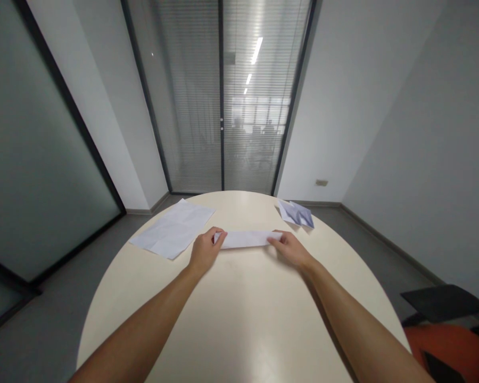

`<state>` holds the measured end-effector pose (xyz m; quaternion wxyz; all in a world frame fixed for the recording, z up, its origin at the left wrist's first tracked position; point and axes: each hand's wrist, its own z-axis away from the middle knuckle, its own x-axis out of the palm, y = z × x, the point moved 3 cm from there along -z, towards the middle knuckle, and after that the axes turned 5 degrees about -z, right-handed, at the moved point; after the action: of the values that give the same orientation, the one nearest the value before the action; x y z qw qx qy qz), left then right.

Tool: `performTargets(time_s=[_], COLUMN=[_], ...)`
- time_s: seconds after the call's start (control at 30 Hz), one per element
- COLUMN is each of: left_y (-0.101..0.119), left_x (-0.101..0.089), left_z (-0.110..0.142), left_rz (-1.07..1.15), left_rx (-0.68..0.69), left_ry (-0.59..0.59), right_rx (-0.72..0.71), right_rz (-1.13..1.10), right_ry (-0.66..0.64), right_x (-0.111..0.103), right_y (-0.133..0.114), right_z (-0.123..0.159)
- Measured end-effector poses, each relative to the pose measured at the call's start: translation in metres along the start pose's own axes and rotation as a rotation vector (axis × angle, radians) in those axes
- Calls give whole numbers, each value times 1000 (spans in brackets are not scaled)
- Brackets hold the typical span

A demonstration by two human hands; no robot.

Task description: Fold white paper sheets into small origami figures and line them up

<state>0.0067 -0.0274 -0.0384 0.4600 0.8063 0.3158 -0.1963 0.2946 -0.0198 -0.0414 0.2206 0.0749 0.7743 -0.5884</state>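
A long narrow strip of white paper (245, 239), apparently folded, stretches level between my two hands over the middle of the table. My left hand (208, 247) pinches its left end, thumb on the near face. At the other end my right hand (290, 247) grips the strip between thumb and fingers. Left of my left hand a creased white sheet (175, 229) lies flat. Beyond my right hand rests a folded piece of paper (296, 214), bluish-grey on part of it, with raised creases.
The round cream table (239, 319) fills the space before me. An orange and black chair (449, 346) stands at the lower right. Glass panels with blinds (223, 106) rise behind the table, and a wall socket (321, 182) sits low on the right.
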Motion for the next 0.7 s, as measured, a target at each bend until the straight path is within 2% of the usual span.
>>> performTargets(time_s=[0.1, 0.23, 0.43, 0.6, 0.7], left_y=[3, 4, 2, -6, -9], left_x=[-2, -1, 5, 9, 6], left_z=[1, 2, 2, -3, -4], left_rz=[146, 331, 575, 586, 408], left_rx=[-25, -65, -145, -254, -204], left_ry=[54, 55, 63, 51, 113], right_rx=[-17, -76, -55, -42, -43], right_rz=[-70, -117, -197, -230, -115], right_ry=[71, 139, 206, 202, 208], right_x=[0, 0, 6, 11, 10], right_y=[3, 1, -8, -3, 4], right_z=[-4, -8, -8, -9, -10])
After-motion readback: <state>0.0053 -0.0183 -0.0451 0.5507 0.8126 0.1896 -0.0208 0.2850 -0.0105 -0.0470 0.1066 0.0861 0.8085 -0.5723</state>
